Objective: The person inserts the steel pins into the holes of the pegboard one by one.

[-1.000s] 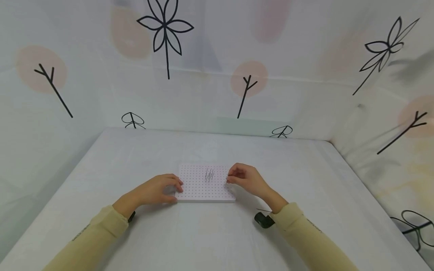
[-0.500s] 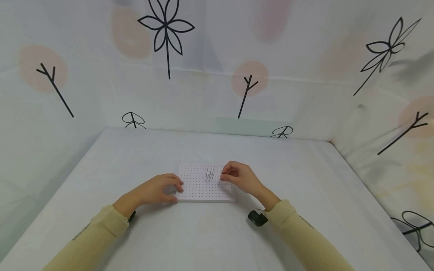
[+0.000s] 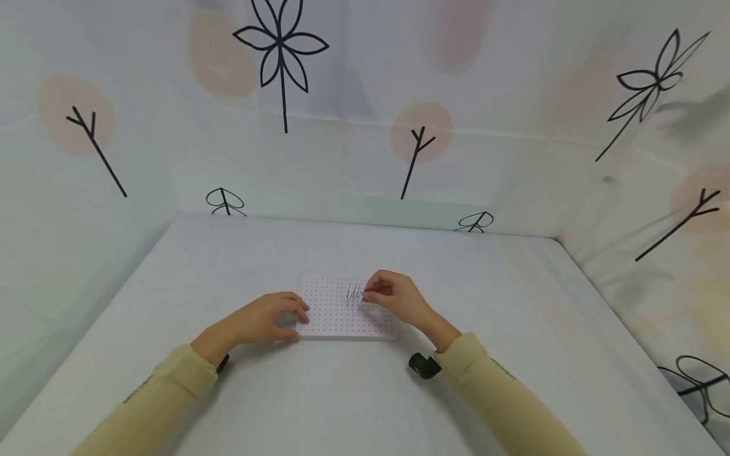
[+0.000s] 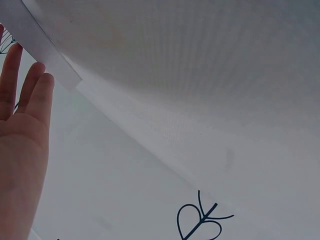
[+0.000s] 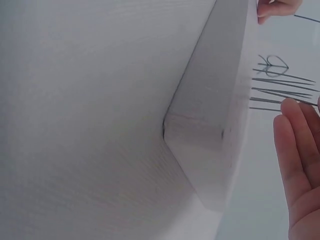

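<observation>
A white pegboard (image 3: 326, 322) with rows of small holes lies flat mid-table. Several thin dark needles (image 3: 352, 294) stand up from its right half; the right wrist view shows these needles (image 5: 281, 92) sticking out of the board's face. My left hand (image 3: 263, 318) rests at the board's left edge, fingertips on top and thumb by the near corner. In the left wrist view, the fingers of that hand (image 4: 25, 130) look fairly straight against the board's side (image 4: 47, 52). Thumb and index of my right hand (image 3: 402, 299) pinch a thin needle, mostly hidden, beside the standing ones.
The board sits on a white-covered table (image 3: 285, 399). Behind it rises a pale cloth backdrop (image 3: 342, 158) with plant drawings, which also runs along both sides. A black wrist device (image 3: 424, 366) hangs below the right sleeve.
My right hand has moved left across the board, from its right edge to beside the standing needles. The left hand and the board have stayed in place.
</observation>
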The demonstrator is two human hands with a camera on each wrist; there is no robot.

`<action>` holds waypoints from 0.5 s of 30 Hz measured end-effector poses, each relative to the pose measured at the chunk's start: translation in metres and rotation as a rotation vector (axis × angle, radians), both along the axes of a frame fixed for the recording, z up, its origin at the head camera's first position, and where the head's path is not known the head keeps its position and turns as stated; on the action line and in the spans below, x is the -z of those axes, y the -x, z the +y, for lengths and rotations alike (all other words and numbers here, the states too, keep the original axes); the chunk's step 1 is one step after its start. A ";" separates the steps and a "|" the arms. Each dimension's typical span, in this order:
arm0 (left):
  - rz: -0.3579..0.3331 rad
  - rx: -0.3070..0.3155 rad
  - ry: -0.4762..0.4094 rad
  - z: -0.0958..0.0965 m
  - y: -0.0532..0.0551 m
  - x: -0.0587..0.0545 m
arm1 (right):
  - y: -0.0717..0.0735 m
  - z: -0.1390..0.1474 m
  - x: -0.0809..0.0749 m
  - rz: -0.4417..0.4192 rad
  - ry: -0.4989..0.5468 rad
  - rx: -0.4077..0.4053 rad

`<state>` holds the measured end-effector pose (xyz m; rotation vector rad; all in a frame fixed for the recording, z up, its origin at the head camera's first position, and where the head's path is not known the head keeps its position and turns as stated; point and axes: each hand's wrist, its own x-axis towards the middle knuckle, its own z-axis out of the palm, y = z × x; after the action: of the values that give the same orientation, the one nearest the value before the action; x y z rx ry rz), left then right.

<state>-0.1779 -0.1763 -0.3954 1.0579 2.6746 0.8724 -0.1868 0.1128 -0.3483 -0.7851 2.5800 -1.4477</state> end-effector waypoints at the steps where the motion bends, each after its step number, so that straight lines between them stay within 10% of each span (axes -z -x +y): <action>1: 0.000 0.000 0.001 0.000 0.000 0.000 | 0.003 0.000 0.004 0.000 -0.007 0.007; 15: -0.012 -0.017 0.021 0.001 0.000 -0.001 | 0.026 0.003 0.040 -0.034 -0.028 0.009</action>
<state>-0.1779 -0.1754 -0.3944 1.0236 2.6803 0.8492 -0.2132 0.1159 -0.3882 -0.7404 2.5761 -1.4115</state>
